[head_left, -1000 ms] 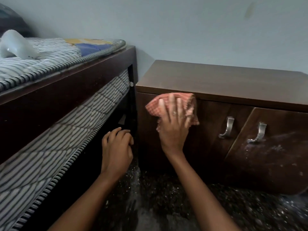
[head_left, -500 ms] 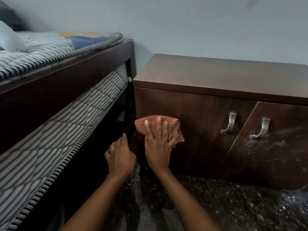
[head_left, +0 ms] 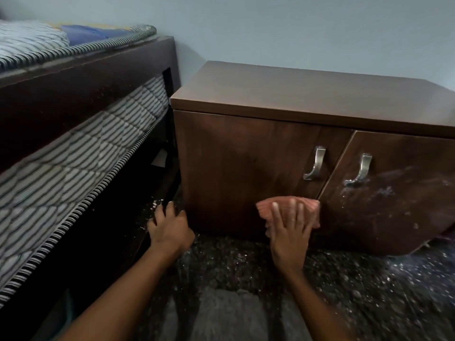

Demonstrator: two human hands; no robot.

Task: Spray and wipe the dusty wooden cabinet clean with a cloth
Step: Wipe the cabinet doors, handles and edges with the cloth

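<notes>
While I had the right hand (head_left: 289,232) spread flat on the crumpled pink checked cloth (head_left: 312,212), its straight fingers pressed the cloth against the lower part of the left door of the dark brown wooden cabinet (head_left: 246,156), near the seam between the doors. I judged this to be the wiping step, with the left door mostly done. The cloth lay bunched with its long axis left to right, along the door's bottom edge. The cabinet ran long along the wall, doors facing me. The left hand (head_left: 170,230) rested by the cabinet's lower left corner, fingertips in the dark gap beside the bed frame (head_left: 86,77); I could not tell whether it gripped anything. The right door (head_left: 394,212), below its curved metal handle (head_left: 358,169), looked grey with dust, so the next move called for carrying the cloth rightward across the seam under firm, even pressure
</notes>
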